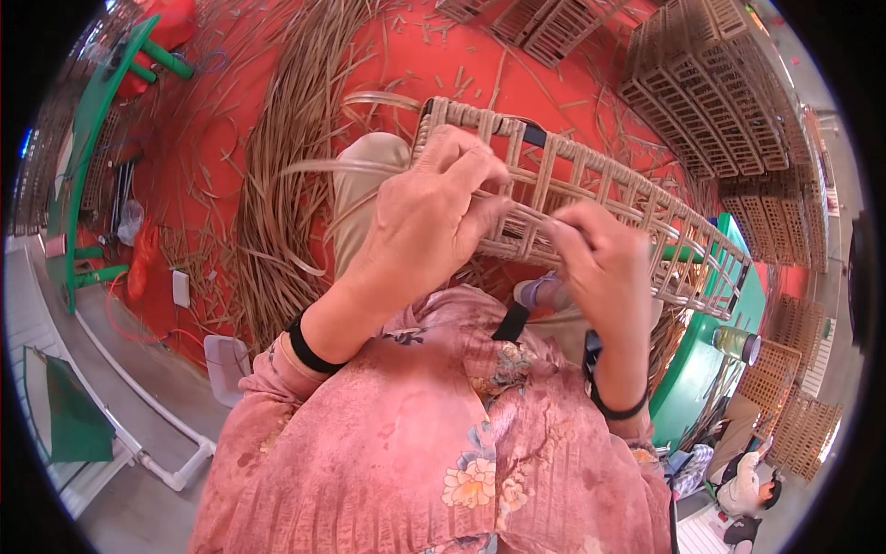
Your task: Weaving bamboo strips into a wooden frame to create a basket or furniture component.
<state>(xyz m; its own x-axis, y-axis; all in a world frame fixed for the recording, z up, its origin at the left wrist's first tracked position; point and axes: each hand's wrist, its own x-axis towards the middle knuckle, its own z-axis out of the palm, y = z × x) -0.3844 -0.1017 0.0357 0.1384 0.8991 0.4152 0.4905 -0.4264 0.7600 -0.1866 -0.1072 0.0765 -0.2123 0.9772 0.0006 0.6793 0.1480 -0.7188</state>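
My left hand is curled over the near edge of one woven rattan frame, fingers bent and pinching a pale strand against it; my right hand is closed tight on the frame's lower rail, fingertips tucked under; the frame lies across my lap, slanting away to the right; finished frames stand stacked on the red floor beyond, too many to count

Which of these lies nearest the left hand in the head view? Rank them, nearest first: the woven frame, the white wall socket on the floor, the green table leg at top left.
1. Woven frame: under the left hand, touching it.
2. White wall socket: on the red floor, lower left.
3. Green table leg: far upper left.
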